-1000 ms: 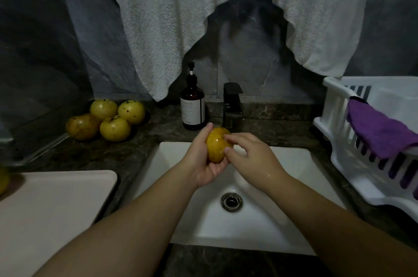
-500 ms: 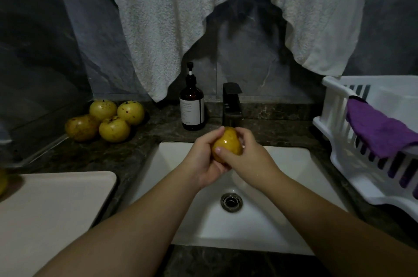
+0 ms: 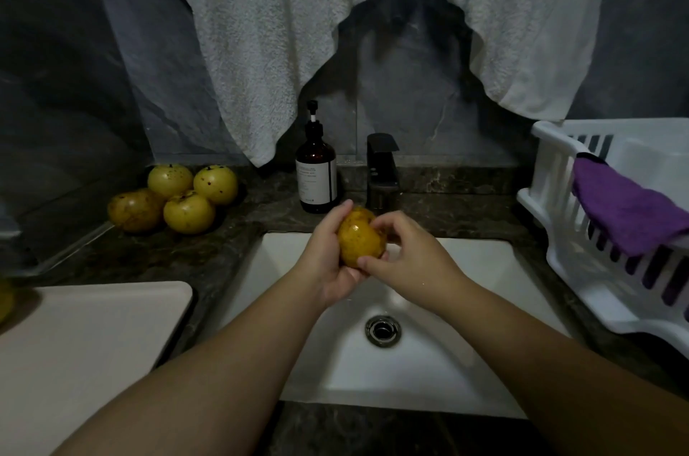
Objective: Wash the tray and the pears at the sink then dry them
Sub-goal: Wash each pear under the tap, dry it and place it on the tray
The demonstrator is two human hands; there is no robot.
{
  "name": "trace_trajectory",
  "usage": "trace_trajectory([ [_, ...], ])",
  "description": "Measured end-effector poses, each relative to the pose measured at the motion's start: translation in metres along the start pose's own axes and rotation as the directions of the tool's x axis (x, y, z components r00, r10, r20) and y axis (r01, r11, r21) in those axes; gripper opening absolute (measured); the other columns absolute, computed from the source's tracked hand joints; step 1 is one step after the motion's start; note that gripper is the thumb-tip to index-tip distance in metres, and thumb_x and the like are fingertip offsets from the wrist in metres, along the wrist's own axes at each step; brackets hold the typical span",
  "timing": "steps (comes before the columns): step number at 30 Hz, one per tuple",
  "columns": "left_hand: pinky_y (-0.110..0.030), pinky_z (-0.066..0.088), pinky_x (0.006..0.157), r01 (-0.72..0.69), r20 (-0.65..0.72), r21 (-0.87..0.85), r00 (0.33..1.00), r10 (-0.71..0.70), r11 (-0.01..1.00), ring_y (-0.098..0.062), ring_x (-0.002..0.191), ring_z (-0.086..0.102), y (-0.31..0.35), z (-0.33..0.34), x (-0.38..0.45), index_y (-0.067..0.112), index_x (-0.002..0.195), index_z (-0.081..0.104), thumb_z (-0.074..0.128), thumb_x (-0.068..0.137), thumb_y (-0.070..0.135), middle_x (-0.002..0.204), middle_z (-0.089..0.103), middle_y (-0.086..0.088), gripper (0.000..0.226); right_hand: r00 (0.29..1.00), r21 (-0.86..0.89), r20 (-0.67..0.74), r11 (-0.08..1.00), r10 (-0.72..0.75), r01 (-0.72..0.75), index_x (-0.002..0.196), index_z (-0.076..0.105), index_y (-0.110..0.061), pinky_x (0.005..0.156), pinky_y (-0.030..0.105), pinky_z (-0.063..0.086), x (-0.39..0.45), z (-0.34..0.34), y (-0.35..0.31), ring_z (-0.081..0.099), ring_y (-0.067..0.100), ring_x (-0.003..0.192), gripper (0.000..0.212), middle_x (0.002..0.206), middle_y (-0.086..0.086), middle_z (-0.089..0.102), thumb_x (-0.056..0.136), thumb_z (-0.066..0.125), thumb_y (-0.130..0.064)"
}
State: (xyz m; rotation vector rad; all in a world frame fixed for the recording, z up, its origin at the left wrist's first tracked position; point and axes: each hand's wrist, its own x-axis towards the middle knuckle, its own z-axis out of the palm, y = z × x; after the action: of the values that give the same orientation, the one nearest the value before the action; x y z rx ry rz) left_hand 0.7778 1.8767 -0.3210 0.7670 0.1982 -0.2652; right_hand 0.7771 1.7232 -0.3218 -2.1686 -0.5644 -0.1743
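A wet yellow pear [image 3: 361, 241] is held over the white sink [image 3: 466, 362], just below the dark tap [image 3: 382, 172]. My left hand [image 3: 328, 261] cups it from the left and underneath. My right hand [image 3: 406, 261] curls round its right side, thumb and fingers on the skin. Several more speckled pears [image 3: 175, 196] lie in a heap on the dark counter at the back left. A pale tray [image 3: 85, 343] lies on the counter to the left of the sink. No water stream is visible.
A brown pump soap bottle [image 3: 316, 172] stands left of the tap. A white towel [image 3: 261, 27] hangs over the wall behind. A white dish rack [image 3: 559, 232] with a purple cloth [image 3: 626, 205] sits at the right. Another pear [image 3: 5, 301] shows at the left edge.
Both hands have turned the pear between them. My right hand went from touching its side with the fingertips to wrapping round it.
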Motion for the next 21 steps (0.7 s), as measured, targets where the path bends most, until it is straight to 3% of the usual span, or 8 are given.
trace_trajectory([
  [2, -0.048, 0.045, 0.114, -0.005, 0.030, 0.026, 1.000, 0.005, 1.000, -0.037, 0.123, 0.064, -0.001, 0.002, 0.001, 0.003, 0.140, 0.057, 0.078, 0.078, 0.045, 0.134, 0.065, -0.027, 0.078, 0.999, 0.014, -0.036, 0.999, 0.041, -0.040, 0.119, 0.043, -0.043, 0.085, 0.024, 0.047, 0.000, 0.001, -0.001, 0.054, 0.001, 0.110, 0.058, 0.128, -0.012, 0.052, 0.078, 0.084, -0.044],
  [4, -0.049, 0.045, 0.114, -0.041, 0.023, 0.031, 0.999, 0.041, 0.999, -0.035, 0.116, 0.066, -0.001, 0.004, 0.002, 0.002, 0.140, 0.058, 0.078, 0.076, 0.045, 0.132, 0.066, -0.026, 0.079, 0.997, 0.009, -0.062, 0.999, 0.050, -0.049, 0.134, 0.044, -0.040, 0.090, 0.026, 0.046, 0.000, 0.004, -0.003, 0.054, 0.006, 0.117, 0.067, 0.133, -0.012, 0.051, 0.079, 0.082, -0.046],
  [6, -0.050, 0.050, 0.109, -0.069, -0.006, 0.032, 0.998, 0.069, 0.997, -0.034, 0.107, 0.072, -0.001, 0.003, 0.003, 0.004, 0.137, 0.059, 0.078, 0.078, 0.044, 0.123, 0.072, -0.025, 0.074, 0.996, -0.057, -0.079, 0.997, 0.042, -0.047, 0.140, 0.046, -0.038, 0.090, 0.027, 0.044, -0.001, 0.007, -0.004, 0.052, 0.007, 0.118, 0.067, 0.136, -0.011, 0.051, 0.083, 0.078, -0.048],
  [9, -0.050, 0.057, 0.100, -0.067, -0.049, 0.033, 0.996, 0.068, 0.997, -0.035, 0.104, 0.075, 0.000, -0.001, 0.003, 0.007, 0.137, 0.058, 0.074, 0.089, 0.042, 0.119, 0.073, -0.024, 0.062, 0.994, -0.149, -0.097, 0.986, 0.059, -0.073, 0.122, 0.044, -0.040, 0.079, 0.027, 0.045, -0.002, 0.007, -0.004, 0.052, 0.004, 0.103, 0.053, 0.126, -0.012, 0.053, 0.082, 0.076, -0.052],
  [13, -0.049, 0.063, 0.084, -0.027, -0.048, 0.017, 0.998, 0.027, 0.999, -0.039, 0.105, 0.074, -0.001, 0.005, -0.001, 0.008, 0.139, 0.058, 0.075, 0.087, 0.040, 0.123, 0.071, -0.025, 0.064, 0.989, -0.100, -0.101, 0.988, 0.109, -0.119, 0.144, 0.035, -0.038, 0.088, 0.031, 0.049, 0.000, 0.012, -0.004, 0.052, 0.008, 0.113, 0.082, 0.137, -0.009, 0.050, 0.077, 0.078, -0.057],
  [16, -0.047, 0.064, 0.075, 0.082, -0.023, 0.018, 0.996, -0.082, 0.996, -0.038, 0.097, 0.076, -0.002, 0.002, -0.003, 0.006, 0.136, 0.061, 0.071, 0.087, 0.051, 0.117, 0.073, -0.025, 0.067, 0.999, -0.191, -0.049, 0.981, 0.012, -0.021, 0.151, 0.034, -0.040, 0.094, 0.029, 0.045, 0.000, 0.004, -0.005, 0.047, 0.008, 0.122, 0.090, 0.147, -0.011, 0.042, 0.076, 0.080, -0.057],
  [19, -0.047, 0.062, 0.089, 0.205, 0.006, 0.055, 0.979, -0.206, 0.977, -0.039, 0.104, 0.074, 0.000, -0.004, -0.004, 0.008, 0.135, 0.062, 0.067, 0.087, 0.067, 0.125, 0.070, -0.025, 0.077, 0.989, -0.238, 0.085, 0.962, -0.119, 0.136, 0.151, 0.039, -0.043, 0.105, 0.026, 0.042, -0.001, -0.010, -0.001, 0.042, 0.009, 0.136, 0.084, 0.155, -0.016, 0.033, 0.080, 0.083, -0.044],
  [21, -0.045, 0.059, 0.092, 0.178, 0.005, 0.080, 0.984, -0.179, 0.981, -0.038, 0.101, 0.074, 0.002, -0.004, -0.003, 0.009, 0.133, 0.066, 0.071, 0.087, 0.060, 0.122, 0.071, -0.024, 0.069, 0.985, -0.255, 0.108, 0.954, -0.136, 0.159, 0.151, 0.040, -0.044, 0.105, 0.023, 0.036, -0.001, -0.013, -0.001, 0.038, 0.008, 0.138, 0.081, 0.158, -0.017, 0.031, 0.081, 0.082, -0.040],
])
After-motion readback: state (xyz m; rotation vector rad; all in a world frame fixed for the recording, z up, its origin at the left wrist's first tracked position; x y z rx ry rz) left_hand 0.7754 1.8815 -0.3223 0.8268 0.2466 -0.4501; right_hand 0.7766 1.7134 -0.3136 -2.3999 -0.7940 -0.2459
